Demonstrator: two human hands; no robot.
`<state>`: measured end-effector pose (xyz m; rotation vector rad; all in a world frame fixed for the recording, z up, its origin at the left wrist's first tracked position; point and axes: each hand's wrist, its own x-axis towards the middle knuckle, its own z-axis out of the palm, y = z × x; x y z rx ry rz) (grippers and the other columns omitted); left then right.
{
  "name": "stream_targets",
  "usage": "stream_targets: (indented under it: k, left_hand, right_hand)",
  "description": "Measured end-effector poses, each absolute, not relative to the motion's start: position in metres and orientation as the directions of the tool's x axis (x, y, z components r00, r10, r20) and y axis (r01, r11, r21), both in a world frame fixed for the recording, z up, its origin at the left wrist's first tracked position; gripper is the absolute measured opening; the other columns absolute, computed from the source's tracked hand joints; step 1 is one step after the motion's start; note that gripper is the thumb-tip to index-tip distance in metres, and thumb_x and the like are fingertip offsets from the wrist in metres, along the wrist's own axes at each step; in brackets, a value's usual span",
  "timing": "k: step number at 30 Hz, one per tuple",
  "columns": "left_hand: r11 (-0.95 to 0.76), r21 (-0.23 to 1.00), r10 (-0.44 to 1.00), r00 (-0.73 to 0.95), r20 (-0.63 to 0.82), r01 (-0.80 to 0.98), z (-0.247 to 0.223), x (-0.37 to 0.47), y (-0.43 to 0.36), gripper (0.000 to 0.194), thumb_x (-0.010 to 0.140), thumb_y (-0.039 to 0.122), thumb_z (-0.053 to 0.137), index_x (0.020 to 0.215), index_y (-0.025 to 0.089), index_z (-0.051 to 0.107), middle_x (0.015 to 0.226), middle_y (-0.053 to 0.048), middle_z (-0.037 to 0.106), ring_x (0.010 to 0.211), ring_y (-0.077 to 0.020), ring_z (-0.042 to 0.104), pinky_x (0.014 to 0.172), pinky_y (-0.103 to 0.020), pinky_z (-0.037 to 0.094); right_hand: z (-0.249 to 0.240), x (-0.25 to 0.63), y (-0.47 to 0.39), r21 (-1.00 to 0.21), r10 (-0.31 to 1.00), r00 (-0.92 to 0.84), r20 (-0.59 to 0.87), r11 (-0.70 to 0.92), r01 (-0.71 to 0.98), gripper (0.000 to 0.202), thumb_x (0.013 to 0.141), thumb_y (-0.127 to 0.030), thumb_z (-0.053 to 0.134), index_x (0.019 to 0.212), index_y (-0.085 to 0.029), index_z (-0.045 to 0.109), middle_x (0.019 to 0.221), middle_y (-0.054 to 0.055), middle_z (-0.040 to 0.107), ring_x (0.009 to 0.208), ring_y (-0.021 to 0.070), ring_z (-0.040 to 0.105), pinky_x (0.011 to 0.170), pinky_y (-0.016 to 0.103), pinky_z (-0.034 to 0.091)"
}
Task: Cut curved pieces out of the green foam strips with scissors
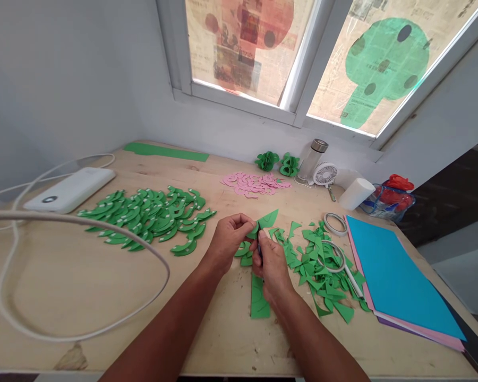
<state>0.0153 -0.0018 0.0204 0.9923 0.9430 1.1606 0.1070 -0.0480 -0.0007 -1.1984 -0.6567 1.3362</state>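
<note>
Near the middle of the table, my left hand pinches a piece of green paper marked with a curved line. Just to its right, my right hand is closed around scissors, mostly hidden by the fingers, with the blades at the paper. Beneath the hands lie more green pieces and a green strip with drawn curves. Cut green curved pieces with white patches are heaped to the left. Green offcuts are scattered to the right, with a magnifying glass on them.
A white cable loops over the left side near a white power bank. Pink pieces, a bottle and a small fan stand or lie at the back. Blue sheets and a tape roll are right.
</note>
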Motion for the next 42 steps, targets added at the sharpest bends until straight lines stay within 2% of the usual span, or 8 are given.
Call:
stream_targets:
  k: [34,42]
  left_hand:
    - [0.113,0.956,0.98,0.19,-0.062,-0.269,0.0213,0.0157,-0.0024,0.018,0.061,0.03,0.069,0.054,0.016,0.058,0.05,0.004,0.051,0.048,-0.009,0.046,0.051,-0.023,0.041]
    - [0.144,0.943,0.974,0.21,-0.083,-0.299,0.0214,0.015,-0.0007,0.02,0.06,0.031,0.075,0.065,0.015,0.064,0.057,0.001,0.06,0.048,-0.0106,0.053,0.052,-0.025,0.044]
  right_hand:
    - [-0.0017,0.1081,-0.0464,-0.925,0.946,0.209,-0.248,-0.167,-0.341,0.048,0.072,-0.064,0.063,0.059,-0.019,0.053,0.036,-0.009,0.035,0.031,0.0044,0.019,0.032,0.02,0.01]
    - [0.0016,0.1125,-0.0449,-0.925,0.944,0.218,-0.249,-0.165,-0.341,0.051,0.069,-0.067,0.063,0.061,-0.017,0.055,0.038,-0.009,0.036,0.031,0.0034,0.019,0.032,0.018,0.01]
